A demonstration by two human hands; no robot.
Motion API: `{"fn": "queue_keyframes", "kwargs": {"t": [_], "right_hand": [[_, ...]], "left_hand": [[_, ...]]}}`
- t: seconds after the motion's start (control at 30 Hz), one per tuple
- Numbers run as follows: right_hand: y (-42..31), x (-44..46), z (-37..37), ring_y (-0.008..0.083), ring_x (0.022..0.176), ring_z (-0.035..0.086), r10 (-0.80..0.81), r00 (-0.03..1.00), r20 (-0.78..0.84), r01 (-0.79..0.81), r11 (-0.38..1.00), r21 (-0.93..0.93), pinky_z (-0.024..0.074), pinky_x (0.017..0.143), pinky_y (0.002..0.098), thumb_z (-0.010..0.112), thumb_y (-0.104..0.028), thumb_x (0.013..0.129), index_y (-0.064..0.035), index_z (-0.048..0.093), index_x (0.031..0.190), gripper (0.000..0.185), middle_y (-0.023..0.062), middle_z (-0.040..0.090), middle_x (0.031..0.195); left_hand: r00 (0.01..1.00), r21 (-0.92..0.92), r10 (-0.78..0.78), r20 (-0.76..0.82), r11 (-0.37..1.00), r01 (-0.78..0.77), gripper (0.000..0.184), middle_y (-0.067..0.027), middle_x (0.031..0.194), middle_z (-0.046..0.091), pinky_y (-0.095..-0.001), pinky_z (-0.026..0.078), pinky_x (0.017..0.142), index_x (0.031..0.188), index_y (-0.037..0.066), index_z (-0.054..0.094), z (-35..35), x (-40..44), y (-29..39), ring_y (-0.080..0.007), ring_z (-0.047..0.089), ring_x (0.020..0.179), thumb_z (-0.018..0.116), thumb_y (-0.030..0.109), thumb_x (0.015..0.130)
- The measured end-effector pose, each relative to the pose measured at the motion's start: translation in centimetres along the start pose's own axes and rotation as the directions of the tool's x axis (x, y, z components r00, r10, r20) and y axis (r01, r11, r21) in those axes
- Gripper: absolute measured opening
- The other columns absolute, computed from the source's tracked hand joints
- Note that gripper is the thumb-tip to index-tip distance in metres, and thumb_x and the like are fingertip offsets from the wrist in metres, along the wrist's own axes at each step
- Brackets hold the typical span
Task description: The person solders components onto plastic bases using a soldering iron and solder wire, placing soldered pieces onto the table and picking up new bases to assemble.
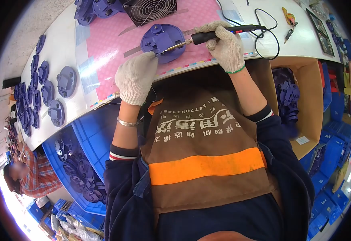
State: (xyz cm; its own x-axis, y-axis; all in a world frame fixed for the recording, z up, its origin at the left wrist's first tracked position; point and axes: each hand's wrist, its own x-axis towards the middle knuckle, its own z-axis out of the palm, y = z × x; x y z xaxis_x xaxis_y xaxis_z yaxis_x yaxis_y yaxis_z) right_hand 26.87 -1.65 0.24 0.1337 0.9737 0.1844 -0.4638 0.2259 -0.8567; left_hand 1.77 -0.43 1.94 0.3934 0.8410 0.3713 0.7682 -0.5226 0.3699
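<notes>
A soldering iron [203, 38] is in my right hand [228, 48], which wears a white knit glove and has its fingers closed round the dark handle. The iron's metal tip reaches left over a round purple plastic part [169, 37] lying on the pink mat [111, 52]. My left hand [137, 76], gloved too, is closed in a pinch at the part's lower left edge. A thin wire [154, 93] shows beside that hand's wrist; its end at the fingertips is hard to make out.
A black fan [151, 10] stands beyond the part. Several purple parts [66, 81] lie on the white table at left. The iron's cord [278, 40] loops at right. A cardboard box [312, 100] and a blue bin [91, 148] hold more parts. A person [41, 174] is at far left.
</notes>
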Motion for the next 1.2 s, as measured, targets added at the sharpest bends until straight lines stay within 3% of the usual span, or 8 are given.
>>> {"fn": "queue_keyframes", "kwargs": {"t": [0.13, 0.27, 0.53, 0.73, 0.97, 1.0, 1.17, 1.2], "right_hand": [[0.2, 0.0, -0.2, 0.0179, 0.091, 0.065, -0.03, 0.999, 0.018, 0.031, 0.999, -0.034, 0.0503, 0.069, 0.0205, 0.048, 0.012, 0.079, 0.0058, 0.056, 0.089, 0.014, 0.0106, 0.063, 0.097], [0.2, -0.1, -0.3, 0.0183, 0.095, 0.064, 0.064, 0.997, 0.032, -0.069, 0.977, 0.2, 0.0469, 0.061, 0.0189, 0.044, -0.001, 0.092, 0.005, 0.054, 0.099, 0.014, 0.0117, 0.063, 0.1], [0.7, 0.0, -0.9, 0.0211, 0.099, 0.064, -0.031, 0.999, 0.029, 0.031, 0.999, 0.008, 0.0455, 0.059, 0.0194, 0.043, -0.005, 0.095, 0.0051, 0.053, 0.103, 0.017, 0.0114, 0.063, 0.097], [0.5, 0.4, -2.2, 0.0228, 0.101, 0.063, 0.045, 0.997, -0.056, -0.027, 0.957, 0.289, 0.0474, 0.062, 0.0231, 0.047, -0.003, 0.089, 0.0044, 0.055, 0.1, 0.016, 0.0133, 0.062, 0.1], [-1.1, -0.1, -4.8, 0.0158, 0.091, 0.056, 0.022, 0.982, -0.19, 0.036, 0.954, 0.299, 0.0382, 0.062, 0.0189, 0.044, -0.013, 0.091, 0.0032, 0.052, 0.105, 0.023, 0.014, 0.059, 0.104], [-1.1, -0.2, -5.1, 0.0297, 0.102, 0.059, 0.04, 0.97, -0.241, 0.069, 0.901, 0.428, 0.0432, 0.06, 0.0227, 0.054, -0.013, 0.087, 0.0019, 0.058, 0.099, 0.019, 0.0145, 0.061, 0.101], [-0.7, -0.2, -5.9, 0.027, 0.097, 0.059, -0.01, 0.978, -0.208, 0.11, 0.874, 0.473, 0.043, 0.062, 0.0221, 0.053, -0.013, 0.088, 0.0039, 0.057, 0.1, 0.022, 0.0148, 0.06, 0.102], [-0.6, -0.2, -5.8, 0.0266, 0.096, 0.059, -0.031, 0.979, -0.199, 0.12, 0.883, 0.453, 0.043, 0.062, 0.022, 0.053, -0.014, 0.088, 0.0042, 0.057, 0.1, 0.022, 0.0147, 0.06, 0.102]], "left_hand": [[1.0, 0.01, -0.009, -0.002, 1.0, 0.009, 0.017, -0.0114, 0.089, 0.07, -0.034, 0.051, 0.073, 0.091, 0.008, 0.071, 0.0, 0.1, 0.2, -0.0262, 0.067, 0.081, 0.068, 0.019, 0.078], [1.0, 0.018, -0.018, 0.004, 1.0, 0.018, 0.017, -0.0109, 0.087, 0.07, -0.0334, 0.051, 0.071, 0.091, 0.007, 0.071, 0.0, 0.1, 0.2, -0.0254, 0.067, 0.078, 0.068, 0.018, 0.078], [0.996, -0.145, -0.039, -0.083, 0.989, 0.027, 0.019, -0.0089, 0.085, 0.069, -0.0282, 0.049, 0.069, 0.097, 0.005, 0.069, 0.7, -0.8, -0.7, -0.0164, 0.065, 0.074, 0.066, 0.015, 0.081], [0.894, -0.444, -0.394, 0.213, 0.776, 0.448, 0.016, -0.0115, 0.08, 0.067, -0.0342, 0.05, 0.071, 0.094, 0.007, 0.068, -1.0, -2.4, 0.5, -0.0254, 0.065, 0.075, 0.061, 0.013, 0.082], [0.949, -0.074, 0.089, 0.301, 0.995, -0.07, 0.022, -0.0122, 0.096, 0.061, -0.0358, 0.047, 0.081, 0.09, 0.003, 0.068, -2.8, -2.2, 0.4, -0.0263, 0.059, 0.092, 0.052, -0.002, 0.076], [0.955, -0.06, 0.065, 0.288, 0.997, -0.05, 0.022, -0.0121, 0.098, 0.061, -0.0364, 0.047, 0.081, 0.093, 0.004, 0.067, -2.8, -2.1, 0.1, -0.0261, 0.059, 0.094, 0.053, -0.001, 0.076], [0.999, -0.04, -0.033, 0.043, 0.999, 0.035, 0.047, -0.0123, 0.113, 0.056, -0.0452, 0.042, 0.09, 0.12, 0.009, 0.056, -0.8, -0.8, -1.1, -0.0337, 0.051, 0.107, 0.064, 0.012, 0.073], [0.996, -0.018, -0.036, 0.084, 0.999, 0.038, 0.078, -0.016, 0.12, 0.052, -0.0464, 0.039, 0.094, 0.132, 0.005, 0.039, -0.6, -0.4, -1.3, -0.036, 0.047, 0.112, 0.074, 0.024, 0.065]]}}
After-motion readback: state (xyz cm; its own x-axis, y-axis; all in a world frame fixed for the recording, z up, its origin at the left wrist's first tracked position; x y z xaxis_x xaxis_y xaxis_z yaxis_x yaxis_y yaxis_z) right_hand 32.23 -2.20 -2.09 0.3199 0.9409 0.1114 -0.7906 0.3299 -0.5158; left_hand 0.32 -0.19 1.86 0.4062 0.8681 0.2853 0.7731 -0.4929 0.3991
